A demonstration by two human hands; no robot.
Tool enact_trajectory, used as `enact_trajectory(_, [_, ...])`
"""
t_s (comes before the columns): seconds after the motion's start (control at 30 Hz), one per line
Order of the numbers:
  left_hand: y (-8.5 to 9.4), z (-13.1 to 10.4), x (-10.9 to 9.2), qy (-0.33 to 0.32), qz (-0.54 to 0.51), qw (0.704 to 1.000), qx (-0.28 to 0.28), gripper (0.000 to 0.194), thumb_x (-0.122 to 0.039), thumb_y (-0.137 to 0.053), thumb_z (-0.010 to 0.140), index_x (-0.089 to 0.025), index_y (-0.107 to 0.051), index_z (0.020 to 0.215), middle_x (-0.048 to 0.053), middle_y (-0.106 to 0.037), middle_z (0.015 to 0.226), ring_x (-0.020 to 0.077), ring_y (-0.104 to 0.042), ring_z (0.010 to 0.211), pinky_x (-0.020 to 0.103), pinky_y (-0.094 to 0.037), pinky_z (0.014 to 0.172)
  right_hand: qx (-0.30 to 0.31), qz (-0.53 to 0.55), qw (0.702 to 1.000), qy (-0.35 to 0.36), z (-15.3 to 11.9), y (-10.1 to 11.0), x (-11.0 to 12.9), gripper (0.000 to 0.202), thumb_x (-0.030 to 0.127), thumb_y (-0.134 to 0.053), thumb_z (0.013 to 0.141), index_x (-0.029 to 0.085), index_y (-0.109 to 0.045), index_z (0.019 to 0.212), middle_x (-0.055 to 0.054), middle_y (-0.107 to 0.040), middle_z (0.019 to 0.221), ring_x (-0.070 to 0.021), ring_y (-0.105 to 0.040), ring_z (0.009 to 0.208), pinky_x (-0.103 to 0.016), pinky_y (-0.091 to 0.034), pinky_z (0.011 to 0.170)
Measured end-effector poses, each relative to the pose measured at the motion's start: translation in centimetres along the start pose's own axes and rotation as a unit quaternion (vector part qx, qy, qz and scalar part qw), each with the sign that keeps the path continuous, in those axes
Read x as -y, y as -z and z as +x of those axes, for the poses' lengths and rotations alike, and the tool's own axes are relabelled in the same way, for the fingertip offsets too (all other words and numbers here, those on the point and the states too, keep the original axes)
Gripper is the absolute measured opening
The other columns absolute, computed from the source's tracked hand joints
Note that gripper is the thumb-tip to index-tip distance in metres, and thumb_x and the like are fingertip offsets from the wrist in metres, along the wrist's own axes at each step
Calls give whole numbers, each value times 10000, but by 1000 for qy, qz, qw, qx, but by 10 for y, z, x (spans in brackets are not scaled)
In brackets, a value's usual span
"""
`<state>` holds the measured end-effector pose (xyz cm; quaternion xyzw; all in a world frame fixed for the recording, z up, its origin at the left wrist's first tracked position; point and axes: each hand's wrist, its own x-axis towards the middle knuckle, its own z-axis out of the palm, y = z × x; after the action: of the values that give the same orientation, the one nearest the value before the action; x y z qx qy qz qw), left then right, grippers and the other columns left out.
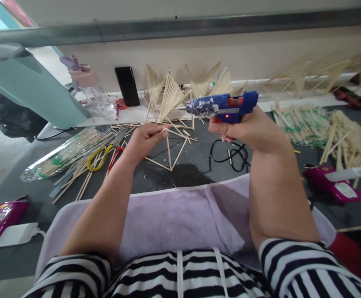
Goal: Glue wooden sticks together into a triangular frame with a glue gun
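My right hand (233,128) is wrapped round the handle of a blue hot glue gun (220,106), held above the table with its nozzle pointing left. White dried glue coats the nozzle end, and a small red light glows on the body. My left hand (148,140) pinches a corner of a frame of thin wooden sticks (169,153) between thumb and fingers. The frame's triangles rest on the dark tabletop below. Scissors with yellow and red handles (101,158) lie left of my left wrist, on loose sticks.
Finished stick structures (169,93) stand along the wall beside a phone (127,86). Packed sticks (65,153) lie left, with more packs (304,124) and loose sticks (348,136) right. A black cable (230,155) coils mid-table. A teal cylinder (40,91) leans at left.
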<state>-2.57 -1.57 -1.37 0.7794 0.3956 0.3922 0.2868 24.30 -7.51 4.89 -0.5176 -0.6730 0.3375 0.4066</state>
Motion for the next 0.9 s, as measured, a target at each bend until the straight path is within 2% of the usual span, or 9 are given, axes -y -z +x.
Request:
enact_trajectory(0.13, [-1,0,1,10,3,1000,-6,195,-321,-660,812,-198,-770,916,44,-744,986,209,-656,923,327,-478,875,-4,81,996,28,7,-22,-5,313,480,-786,680,237,-607,760,16,-597,650,-111,-488,489,-289,-462,478])
enact_trajectory(0.23, [0,-1,-1,14,-8,1000,-5,221,-336,-665,811,-190,-761,946,44,-735,996,193,-641,906,305,-466,854,-8,75,997,11,16,-47,-13,305,482,-750,698,226,-608,784,13,-587,640,-135,-537,539,-303,-502,528])
enact_trajectory(0.37, [0,-1,-3,15,-14,1000,-4,283,-355,-681,801,-182,-737,1018,19,-691,873,151,-589,793,270,-442,759,-86,78,993,2,23,-74,-22,258,443,-702,720,219,-613,810,-13,-637,732,-160,-596,664,-299,-523,597])
enact_trajectory(0.47, [-1,1,0,10,-39,999,-23,265,-328,-705,764,-178,-684,981,-16,-607,770,111,-504,668,246,-395,641,-118,113,987,8,24,-86,-27,224,394,-684,720,208,-621,827,-18,-660,796,-158,-613,722,-291,-518,639])
enact_trajectory(0.63, [-3,4,5,0,-59,998,-34,238,-282,-738,710,-182,-546,809,-44,-521,714,83,-419,590,236,-326,567,-93,233,968,0,25,-103,-38,179,316,-678,700,204,-605,819,26,-609,690,-110,-555,548,-264,-489,543])
enact_trajectory(0.7, [-2,4,5,2,-61,998,-32,242,-268,-739,705,-185,-531,794,-48,-506,701,82,-410,587,236,-317,565,-75,267,961,-14,25,-110,-41,178,312,-686,687,202,-589,788,21,-618,704,-116,-585,554,-259,-496,527])
enact_trajectory(0.9, [-2,3,5,4,-88,996,-29,242,-242,-747,690,-193,-527,780,-44,-520,711,86,-426,597,236,-320,572,-49,345,937,-24,23,-120,-42,253,353,-721,660,202,-580,806,-31,-692,1050,-136,-675,682,-273,-567,586])
